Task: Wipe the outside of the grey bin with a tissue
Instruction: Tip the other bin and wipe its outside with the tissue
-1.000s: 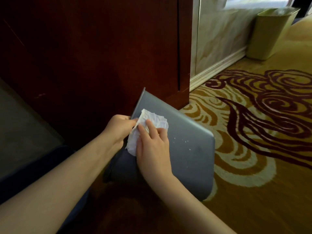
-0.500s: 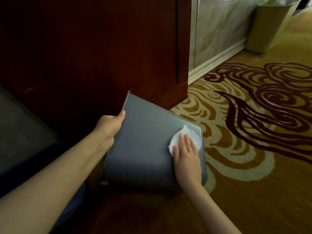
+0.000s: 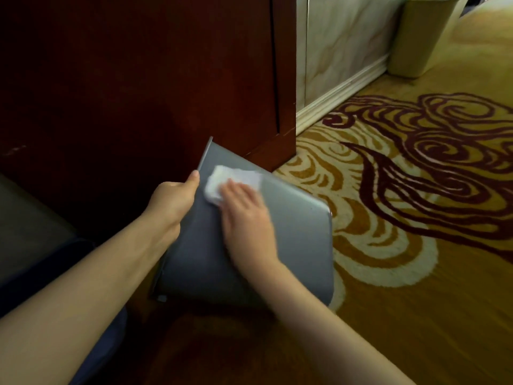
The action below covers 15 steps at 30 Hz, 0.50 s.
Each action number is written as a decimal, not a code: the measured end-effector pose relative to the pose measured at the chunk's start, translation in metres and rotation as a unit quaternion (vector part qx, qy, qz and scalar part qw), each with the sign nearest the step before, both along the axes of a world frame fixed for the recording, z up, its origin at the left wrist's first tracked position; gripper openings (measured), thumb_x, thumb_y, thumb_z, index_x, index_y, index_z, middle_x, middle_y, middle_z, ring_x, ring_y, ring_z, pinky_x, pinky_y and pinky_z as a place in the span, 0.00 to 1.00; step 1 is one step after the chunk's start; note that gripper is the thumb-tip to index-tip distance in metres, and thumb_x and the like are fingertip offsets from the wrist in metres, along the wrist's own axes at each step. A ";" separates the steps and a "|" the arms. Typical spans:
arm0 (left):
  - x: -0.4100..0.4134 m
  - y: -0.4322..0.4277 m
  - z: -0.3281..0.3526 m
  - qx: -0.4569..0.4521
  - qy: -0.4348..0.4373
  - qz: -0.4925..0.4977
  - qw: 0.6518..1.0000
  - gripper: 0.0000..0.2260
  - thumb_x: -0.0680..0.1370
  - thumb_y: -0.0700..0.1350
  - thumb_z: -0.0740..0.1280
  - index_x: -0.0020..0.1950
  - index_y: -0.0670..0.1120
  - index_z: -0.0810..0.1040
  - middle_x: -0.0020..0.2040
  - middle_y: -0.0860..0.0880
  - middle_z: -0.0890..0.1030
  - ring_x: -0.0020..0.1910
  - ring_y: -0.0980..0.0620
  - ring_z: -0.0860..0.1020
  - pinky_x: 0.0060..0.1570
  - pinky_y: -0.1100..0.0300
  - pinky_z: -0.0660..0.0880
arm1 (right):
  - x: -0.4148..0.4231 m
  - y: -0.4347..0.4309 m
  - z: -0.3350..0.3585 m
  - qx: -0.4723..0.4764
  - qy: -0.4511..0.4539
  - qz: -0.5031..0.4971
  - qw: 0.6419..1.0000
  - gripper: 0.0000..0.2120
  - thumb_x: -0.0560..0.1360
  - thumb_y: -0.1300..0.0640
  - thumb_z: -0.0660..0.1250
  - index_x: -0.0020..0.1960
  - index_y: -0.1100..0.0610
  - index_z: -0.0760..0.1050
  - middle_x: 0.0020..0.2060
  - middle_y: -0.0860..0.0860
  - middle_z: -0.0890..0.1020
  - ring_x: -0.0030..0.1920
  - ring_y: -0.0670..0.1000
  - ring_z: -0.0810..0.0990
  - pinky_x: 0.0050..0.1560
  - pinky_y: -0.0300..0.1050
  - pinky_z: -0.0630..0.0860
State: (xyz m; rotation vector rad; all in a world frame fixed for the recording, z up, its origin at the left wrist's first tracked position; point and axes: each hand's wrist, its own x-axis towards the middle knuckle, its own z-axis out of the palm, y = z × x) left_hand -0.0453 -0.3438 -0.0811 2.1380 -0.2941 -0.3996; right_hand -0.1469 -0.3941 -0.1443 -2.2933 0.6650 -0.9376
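The grey bin (image 3: 294,232) lies tipped on its side on the carpet, one broad outer face turned up towards me. My left hand (image 3: 173,200) grips its left rim edge, thumb on top. A crumpled white tissue (image 3: 230,180) lies near the upper left of that face. My right hand (image 3: 247,220) presses flat on the tissue's lower part, fingers together, blurred with motion. The bin's opening faces left and is hidden.
A dark red wooden cabinet (image 3: 138,79) stands right behind the bin. Patterned yellow and maroon carpet (image 3: 416,190) spreads to the right. A beige bin (image 3: 422,34) stands at the far right by a marbled wall with a white skirting board (image 3: 341,98).
My right hand has slid the tissue from the bin's right edge up and left across the face, near my left hand. The left hand keeps its grip on the rim.
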 end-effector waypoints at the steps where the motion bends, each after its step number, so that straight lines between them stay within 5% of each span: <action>1: -0.002 0.000 -0.001 0.024 -0.040 0.000 0.999 0.22 0.78 0.54 0.59 0.51 0.35 0.79 0.50 0.38 0.82 0.52 0.40 0.79 0.55 0.52 0.74 | 0.009 0.004 -0.002 -0.011 0.018 0.025 0.999 0.20 0.79 0.58 0.58 0.71 0.59 0.66 0.71 0.56 0.68 0.72 0.55 0.62 0.73 0.49 0.58; 4: -0.008 0.003 -0.003 0.075 -0.142 -0.010 0.987 0.25 0.79 0.54 0.56 0.43 0.33 0.79 0.38 0.40 0.79 0.40 0.40 0.77 0.41 0.51 0.72 | 0.001 -0.016 -0.022 -0.001 0.047 0.016 0.999 0.24 0.80 0.52 0.56 0.74 0.58 0.60 0.74 0.54 0.62 0.75 0.52 0.56 0.74 0.45 0.49; 8: -0.011 0.004 -0.004 0.054 -0.108 -0.013 0.993 0.23 0.79 0.55 0.56 0.44 0.37 0.79 0.41 0.39 0.79 0.40 0.42 0.77 0.46 0.44 0.77 | -0.050 -0.077 -0.067 0.199 0.089 -0.107 0.970 0.24 0.81 0.49 0.51 0.75 0.54 0.53 0.76 0.51 0.56 0.75 0.47 0.51 0.70 0.41 0.43; 12: -0.009 0.000 -0.001 0.033 -0.057 -0.003 0.998 0.20 0.79 0.54 0.57 0.45 0.39 0.79 0.49 0.37 0.82 0.49 0.38 0.80 0.55 0.41 0.75 | -0.090 -0.084 -0.103 0.311 0.053 -0.139 0.939 0.24 0.81 0.46 0.46 0.75 0.52 0.54 0.76 0.48 0.55 0.75 0.48 0.54 0.73 0.45 0.48; 15: -0.010 0.002 0.003 0.031 -0.041 -0.008 0.999 0.19 0.79 0.54 0.58 0.46 0.39 0.79 0.53 0.35 0.81 0.52 0.37 0.79 0.57 0.41 0.74 | -0.097 -0.077 -0.109 0.333 -0.006 -0.155 0.930 0.22 0.81 0.48 0.49 0.71 0.54 0.65 0.68 0.53 0.72 0.67 0.55 0.71 0.67 0.56 0.67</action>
